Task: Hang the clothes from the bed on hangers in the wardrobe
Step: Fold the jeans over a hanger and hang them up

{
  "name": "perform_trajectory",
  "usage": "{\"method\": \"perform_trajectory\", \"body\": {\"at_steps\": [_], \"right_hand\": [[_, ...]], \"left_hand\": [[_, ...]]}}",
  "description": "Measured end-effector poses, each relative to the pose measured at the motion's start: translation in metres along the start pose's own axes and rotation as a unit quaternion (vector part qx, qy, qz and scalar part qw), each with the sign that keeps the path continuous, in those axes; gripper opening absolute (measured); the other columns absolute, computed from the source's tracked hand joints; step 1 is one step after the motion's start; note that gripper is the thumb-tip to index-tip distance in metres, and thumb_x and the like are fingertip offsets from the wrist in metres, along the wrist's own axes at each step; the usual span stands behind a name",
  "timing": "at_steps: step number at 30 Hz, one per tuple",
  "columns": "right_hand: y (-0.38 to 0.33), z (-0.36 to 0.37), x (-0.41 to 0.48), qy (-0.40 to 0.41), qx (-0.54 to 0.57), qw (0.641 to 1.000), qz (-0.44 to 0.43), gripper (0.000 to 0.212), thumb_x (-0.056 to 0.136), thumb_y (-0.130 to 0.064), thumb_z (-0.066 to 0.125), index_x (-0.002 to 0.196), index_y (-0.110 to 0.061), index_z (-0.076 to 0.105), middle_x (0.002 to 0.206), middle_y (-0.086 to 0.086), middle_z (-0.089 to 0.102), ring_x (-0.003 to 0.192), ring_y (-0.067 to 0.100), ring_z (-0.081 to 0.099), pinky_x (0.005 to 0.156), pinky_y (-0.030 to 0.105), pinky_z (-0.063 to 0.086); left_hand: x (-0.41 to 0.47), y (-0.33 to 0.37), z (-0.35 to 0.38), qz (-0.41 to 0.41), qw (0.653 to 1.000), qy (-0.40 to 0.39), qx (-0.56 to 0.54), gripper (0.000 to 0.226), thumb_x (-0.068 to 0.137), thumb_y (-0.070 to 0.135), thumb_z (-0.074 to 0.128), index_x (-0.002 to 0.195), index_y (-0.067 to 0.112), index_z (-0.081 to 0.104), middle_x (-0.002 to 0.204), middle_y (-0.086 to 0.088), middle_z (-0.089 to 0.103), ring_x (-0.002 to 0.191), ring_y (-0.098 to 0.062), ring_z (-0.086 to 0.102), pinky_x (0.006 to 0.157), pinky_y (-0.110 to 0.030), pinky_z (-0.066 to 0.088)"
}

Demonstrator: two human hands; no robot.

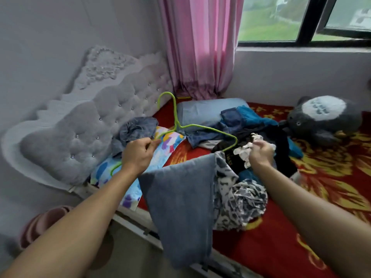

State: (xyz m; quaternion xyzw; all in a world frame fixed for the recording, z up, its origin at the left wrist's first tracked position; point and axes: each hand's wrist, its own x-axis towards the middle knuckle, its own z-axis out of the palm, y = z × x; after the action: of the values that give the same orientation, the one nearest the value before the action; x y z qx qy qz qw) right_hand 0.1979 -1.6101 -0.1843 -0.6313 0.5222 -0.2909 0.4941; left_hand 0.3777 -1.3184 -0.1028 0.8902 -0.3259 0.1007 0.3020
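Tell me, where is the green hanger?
The thin green wire hanger is held up in the left hand, above the bed's clothes pile, left of centre.

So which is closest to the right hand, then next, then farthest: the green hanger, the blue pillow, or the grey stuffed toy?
From the right hand:
1. Green hanger, its end just left of the hand.
2. Blue pillow, farther back by the curtain.
3. Grey stuffed toy, far right by the wall.

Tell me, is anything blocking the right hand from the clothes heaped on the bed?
Nothing visible does. The right hand is already at the clothes pile, touching a black-and-white garment. The left hand holds the green hanger with a grey garment draped over it.
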Motion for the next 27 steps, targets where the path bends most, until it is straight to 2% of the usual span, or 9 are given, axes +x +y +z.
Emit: {"method": "perform_trajectory", "body": {"at_steps": [3,6,9,12,15,18,21,24,27], "right_hand": [[0.039,0.021,0.006,-0.245,-0.03,0.968,0.052,0.045,0.077,0.0,0.063,0.12,-0.012,0.059,0.102,0.002,0.057,0.08,0.016,0.059,0.048,0.021,0.049],[0.031,0.045,-0.004,-0.346,-0.08,0.935,-0.01,0.013,0.083,0.002,0.068,0.085,-0.01,0.063,0.075,0.008,0.061,0.045,0.002,0.056,0.04,0.017,0.041],[0.034,0.048,0.027,-0.284,-0.181,0.941,-0.037,0.028,0.087,-0.012,0.065,0.061,-0.013,0.056,0.064,0.008,0.056,0.06,0.018,0.062,0.055,0.028,0.044],[0.052,0.011,0.065,-0.16,-0.275,0.947,0.034,0.014,0.092,-0.016,0.056,0.087,-0.004,0.062,0.094,0.02,0.061,0.099,0.036,0.061,0.074,0.033,0.043],[0.068,-0.022,0.096,-0.069,-0.245,0.96,0.114,0.026,0.089,-0.013,0.059,0.105,0.008,0.064,0.113,0.027,0.064,0.105,0.04,0.061,0.085,0.038,0.05],[0.052,-0.024,0.11,-0.065,-0.183,0.975,0.113,0.022,0.091,-0.01,0.056,0.093,0.01,0.063,0.09,0.023,0.065,0.086,0.037,0.064,0.071,0.037,0.054],[0.03,-0.011,0.115,-0.122,-0.148,0.979,0.07,0.017,0.087,-0.012,0.057,0.078,-0.004,0.068,0.07,0.019,0.063,0.063,0.031,0.061,0.051,0.031,0.054],[0.025,0.018,0.13,-0.162,-0.186,0.969,0.014,0.017,0.076,-0.023,0.058,0.078,-0.01,0.069,0.096,0.022,0.071,0.089,0.038,0.067,0.08,0.044,0.057],[-0.039,0.039,0.066,-0.18,-0.228,0.952,-0.099,0.037,0.086,-0.028,0.062,0.12,-0.017,0.063,0.12,0.013,0.065,0.113,0.033,0.059,0.094,0.037,0.045]], "left_hand": [[0.002,0.001,0.004,0.001,0.999,0.017,-0.028,0.06,0.083,0.064,0.044,0.049,0.015,0.036,0.044,0.0,0.042,0.049,-0.022,0.047,0.053,-0.041,0.04],[0.003,0.014,0.007,0.012,0.999,0.019,-0.039,0.057,0.086,0.057,0.047,0.049,0.016,0.032,0.043,0.003,0.03,0.044,-0.013,0.031,0.05,-0.038,0.031],[0.012,0.02,0.0,-0.005,0.999,0.038,-0.012,0.054,0.087,0.051,0.048,0.048,0.018,0.029,0.042,0.003,0.027,0.044,-0.017,0.032,0.051,-0.037,0.025],[0.028,0.009,-0.019,-0.039,0.996,0.071,0.039,0.057,0.092,0.047,0.053,0.049,0.013,0.033,0.043,0.0,0.031,0.055,-0.039,0.048,0.052,-0.038,0.028],[0.042,-0.005,-0.038,-0.07,0.991,0.098,0.055,0.058,0.093,0.045,0.054,0.053,0.006,0.039,0.049,-0.013,0.037,0.063,-0.043,0.054,0.054,-0.042,0.036],[0.046,-0.021,-0.044,-0.082,0.99,0.101,0.057,0.06,0.088,0.052,0.052,0.057,0.001,0.047,0.053,-0.019,0.04,0.065,-0.044,0.056,0.055,-0.043,0.039],[0.037,-0.032,-0.04,-0.093,0.988,0.094,0.078,0.061,0.083,0.056,0.047,0.051,0.005,0.041,0.05,-0.015,0.036,0.062,-0.044,0.055,0.053,-0.041,0.037],[0.019,-0.045,-0.04,-0.119,0.987,0.078,0.08,0.06,0.083,0.056,0.049,0.049,0.007,0.041,0.047,-0.014,0.036,0.052,-0.033,0.048,0.051,-0.039,0.033],[-0.006,-0.057,-0.055,-0.144,0.986,0.07,0.053,0.062,0.082,0.058,0.051,0.053,0.003,0.049,0.045,-0.012,0.041,0.05,-0.026,0.044,0.05,-0.036,0.033]]}}
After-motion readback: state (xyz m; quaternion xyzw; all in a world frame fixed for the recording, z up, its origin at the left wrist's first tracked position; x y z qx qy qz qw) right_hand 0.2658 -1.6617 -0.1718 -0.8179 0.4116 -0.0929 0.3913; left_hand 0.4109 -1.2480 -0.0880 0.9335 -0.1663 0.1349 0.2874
